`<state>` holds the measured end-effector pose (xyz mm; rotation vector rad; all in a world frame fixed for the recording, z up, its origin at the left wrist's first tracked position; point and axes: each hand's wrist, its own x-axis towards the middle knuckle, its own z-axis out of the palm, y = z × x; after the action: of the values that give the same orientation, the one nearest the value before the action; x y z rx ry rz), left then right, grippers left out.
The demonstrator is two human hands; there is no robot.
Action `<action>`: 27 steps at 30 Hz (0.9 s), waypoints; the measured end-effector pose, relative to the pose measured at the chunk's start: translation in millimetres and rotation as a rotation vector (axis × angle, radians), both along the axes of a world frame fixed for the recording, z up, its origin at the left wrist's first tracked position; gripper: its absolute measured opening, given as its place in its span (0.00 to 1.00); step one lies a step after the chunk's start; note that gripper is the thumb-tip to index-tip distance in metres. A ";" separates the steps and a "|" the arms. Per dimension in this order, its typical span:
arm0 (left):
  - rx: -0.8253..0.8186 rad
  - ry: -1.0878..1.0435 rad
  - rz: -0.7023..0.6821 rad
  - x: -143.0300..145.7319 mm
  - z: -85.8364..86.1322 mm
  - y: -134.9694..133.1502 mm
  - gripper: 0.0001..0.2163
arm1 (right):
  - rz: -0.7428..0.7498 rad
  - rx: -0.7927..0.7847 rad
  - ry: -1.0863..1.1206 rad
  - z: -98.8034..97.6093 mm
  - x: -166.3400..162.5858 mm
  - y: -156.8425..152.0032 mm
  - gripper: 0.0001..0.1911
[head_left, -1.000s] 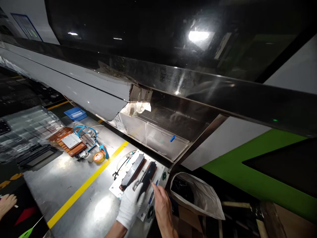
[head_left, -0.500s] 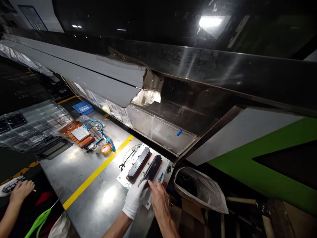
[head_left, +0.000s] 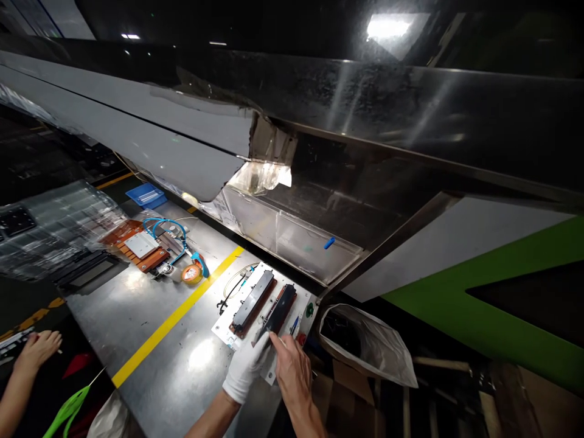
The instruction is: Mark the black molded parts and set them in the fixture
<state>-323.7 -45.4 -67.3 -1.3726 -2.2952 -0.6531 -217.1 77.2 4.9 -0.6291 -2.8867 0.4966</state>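
A white fixture plate (head_left: 222,333) lies on the steel bench and carries two long black modules side by side, a left module (head_left: 253,300) and a right module (head_left: 280,308). My left hand (head_left: 246,366), in a white glove, pinches the near end of the right module. My right hand (head_left: 292,372) is bare and lies just beside it, its fingertips touching that same near end. A blue pen (head_left: 294,325) rests on the plate to the right of my fingers.
A yellow line (head_left: 173,319) crosses the bench. Farther left are an orange tape roll (head_left: 191,274), a blue cable (head_left: 163,230), a copper block (head_left: 137,249) and a blue tray (head_left: 146,196). An open bag (head_left: 369,350) sits at the right. A co-worker's hand (head_left: 37,350) is at the left edge.
My left hand has slid from around the right module back to its near end. My right hand has moved left to meet it. The co-worker's hand came further into view.
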 end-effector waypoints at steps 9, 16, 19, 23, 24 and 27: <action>-0.045 0.050 0.051 4.0 1.9 6.5 0.16 | -0.011 0.012 -0.008 2.9 -3.0 0.1 0.28; -0.027 0.021 0.045 1.4 -2.8 9.2 0.18 | -0.045 0.019 -0.013 5.9 -4.4 -2.3 0.28; -0.005 0.007 0.030 0.6 0.5 11.7 0.17 | -0.048 0.024 -0.007 7.6 -5.4 -2.9 0.27; 0.044 0.042 0.034 0.9 11.5 15.3 0.16 | -0.056 0.035 -0.014 9.3 -6.8 -3.3 0.26; 0.051 0.048 0.036 1.1 15.0 16.2 0.16 | -0.060 0.037 -0.013 9.5 -7.1 -3.4 0.26; 0.074 0.053 0.020 1.7 25.1 19.9 0.15 | -0.070 0.037 -0.005 9.7 -8.3 -3.5 0.26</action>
<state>-321.9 -25.5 -42.2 -1.3157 -2.2179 -0.6807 -225.5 73.7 14.6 -0.7235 -2.8597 0.4319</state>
